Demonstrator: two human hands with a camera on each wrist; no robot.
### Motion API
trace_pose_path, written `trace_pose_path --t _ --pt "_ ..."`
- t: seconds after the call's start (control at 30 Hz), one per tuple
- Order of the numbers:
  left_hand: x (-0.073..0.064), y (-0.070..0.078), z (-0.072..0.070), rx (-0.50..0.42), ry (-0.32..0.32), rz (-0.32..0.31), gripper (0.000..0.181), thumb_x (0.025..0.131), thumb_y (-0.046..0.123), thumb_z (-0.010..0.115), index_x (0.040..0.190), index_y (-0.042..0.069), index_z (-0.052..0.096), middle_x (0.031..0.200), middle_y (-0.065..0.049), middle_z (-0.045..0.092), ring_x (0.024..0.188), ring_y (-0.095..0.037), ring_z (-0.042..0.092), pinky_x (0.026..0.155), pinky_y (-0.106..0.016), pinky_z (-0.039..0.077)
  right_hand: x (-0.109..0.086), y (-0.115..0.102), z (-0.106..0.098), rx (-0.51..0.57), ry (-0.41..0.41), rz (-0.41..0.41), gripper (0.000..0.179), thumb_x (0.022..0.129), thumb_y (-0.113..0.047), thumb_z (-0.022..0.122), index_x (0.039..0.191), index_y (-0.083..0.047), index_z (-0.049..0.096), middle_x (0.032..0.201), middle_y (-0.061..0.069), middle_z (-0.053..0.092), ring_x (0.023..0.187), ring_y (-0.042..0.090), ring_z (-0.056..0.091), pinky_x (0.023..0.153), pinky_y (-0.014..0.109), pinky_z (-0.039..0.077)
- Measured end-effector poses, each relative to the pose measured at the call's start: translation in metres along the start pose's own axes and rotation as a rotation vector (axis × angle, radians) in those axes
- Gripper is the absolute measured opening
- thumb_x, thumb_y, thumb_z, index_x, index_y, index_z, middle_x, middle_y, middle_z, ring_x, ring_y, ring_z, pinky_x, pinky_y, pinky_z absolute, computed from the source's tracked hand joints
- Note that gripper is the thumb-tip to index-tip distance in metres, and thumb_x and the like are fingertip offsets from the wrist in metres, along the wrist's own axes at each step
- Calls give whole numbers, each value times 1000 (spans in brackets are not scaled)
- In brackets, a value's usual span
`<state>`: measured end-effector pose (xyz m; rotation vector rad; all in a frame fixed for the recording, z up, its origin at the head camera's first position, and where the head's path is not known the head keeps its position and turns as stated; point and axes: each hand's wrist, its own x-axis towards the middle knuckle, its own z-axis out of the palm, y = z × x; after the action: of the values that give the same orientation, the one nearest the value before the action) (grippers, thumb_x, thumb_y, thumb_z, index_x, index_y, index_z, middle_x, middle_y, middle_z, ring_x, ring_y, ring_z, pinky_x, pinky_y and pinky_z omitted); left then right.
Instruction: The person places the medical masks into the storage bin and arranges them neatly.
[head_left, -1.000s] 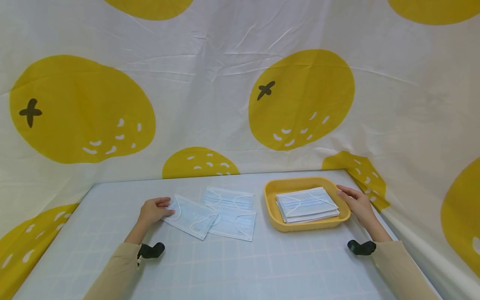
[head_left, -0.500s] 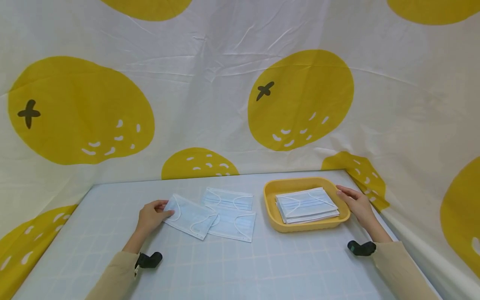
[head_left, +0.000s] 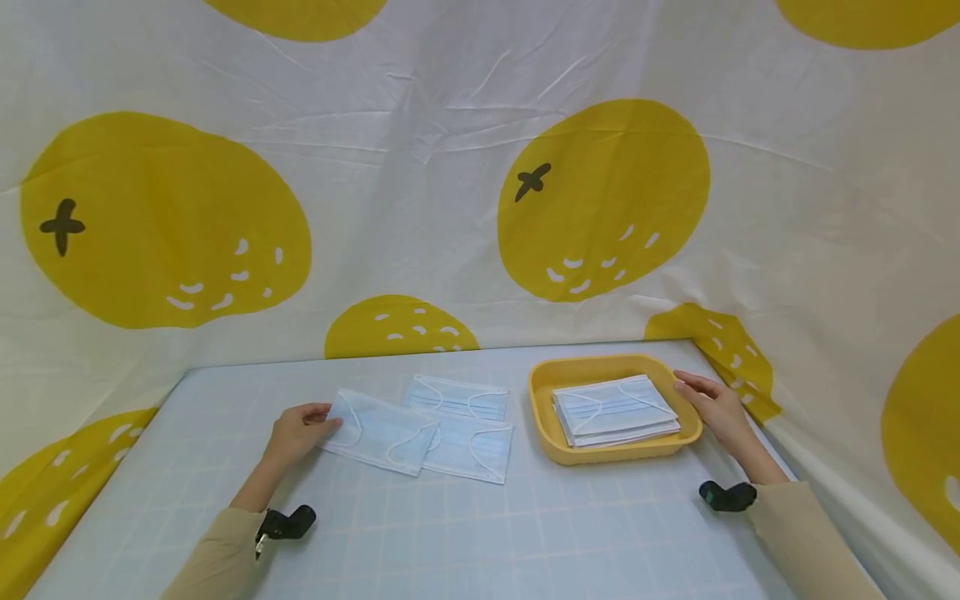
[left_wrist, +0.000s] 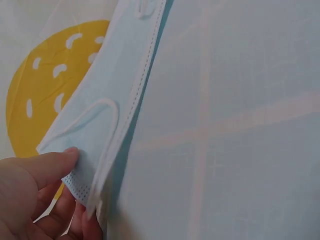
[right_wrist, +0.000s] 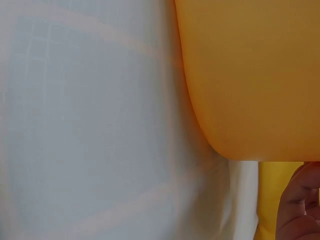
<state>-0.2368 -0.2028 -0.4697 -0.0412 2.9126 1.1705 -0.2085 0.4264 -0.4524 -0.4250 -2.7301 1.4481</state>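
My left hand (head_left: 296,433) pinches the left end of a light blue disposable face mask (head_left: 382,433), thumb on top and fingers beneath. In the left wrist view this mask (left_wrist: 107,90) stretches away from the thumb, ear loop on its upper face. Its right end overlaps a second mask (head_left: 480,450), and another mask (head_left: 457,396) lies just behind. On the right, my right hand (head_left: 720,412) grips the right rim of a yellow tray (head_left: 543,421). The right wrist view shows the tray's outer wall (right_wrist: 255,80) with curled fingers (right_wrist: 297,200) at its edge.
A neat stack of masks (head_left: 615,408) lies inside the tray. Everything rests on a table with a pale blue checked cloth (head_left: 480,542). Behind and to the right hangs a white curtain (head_left: 435,208) with large yellow fruit prints.
My left hand has drawn back a little to the left and toward me. The pinched mask has turned slightly and lies more level. My right hand and the tray stay in place.
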Motion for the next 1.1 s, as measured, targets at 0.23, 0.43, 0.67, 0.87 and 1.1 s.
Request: trace_pose_path --t 0.23,0.43,0.67,0.87,1.1 --pt "-3 -1 -13 -84 -62 -107 52 90 27 67 127 -8 56 121 -29 60 104 -33 60 79 -31 53 5 2 -3 -10 24 28 66 93 -54 52 141 -8 48 143 24 45 121 32 46 90 26 52" --pt "-7 2 -26 -262 -155 -229 66 91 32 65 138 -8 43 136 -32 47 83 -10 59 70 -20 55 9 6 -2 3 30 40 70 90 -58 54 140 -9 49 144 22 45 120 29 48 88 23 54" --pt "-14 13 -42 -403 -214 -265 71 94 34 61 144 -8 34 144 -31 38 79 -4 57 73 -15 54 27 33 -1 40 27 30 83 85 -70 51 141 -9 47 146 21 44 126 34 45 64 1 42" --pt "-17 20 -49 -486 -205 -294 74 93 37 62 146 -5 32 128 -18 55 80 -4 58 74 -14 54 36 47 0 62 25 7 83 86 -69 48 142 -8 46 147 22 42 126 36 45 65 1 44" --pt "-22 32 -51 -616 -177 -326 77 90 35 66 146 -4 31 93 15 59 78 -2 61 74 -13 54 22 29 -8 31 -47 14 80 88 -67 49 144 -11 43 147 23 40 104 14 53 66 9 48"
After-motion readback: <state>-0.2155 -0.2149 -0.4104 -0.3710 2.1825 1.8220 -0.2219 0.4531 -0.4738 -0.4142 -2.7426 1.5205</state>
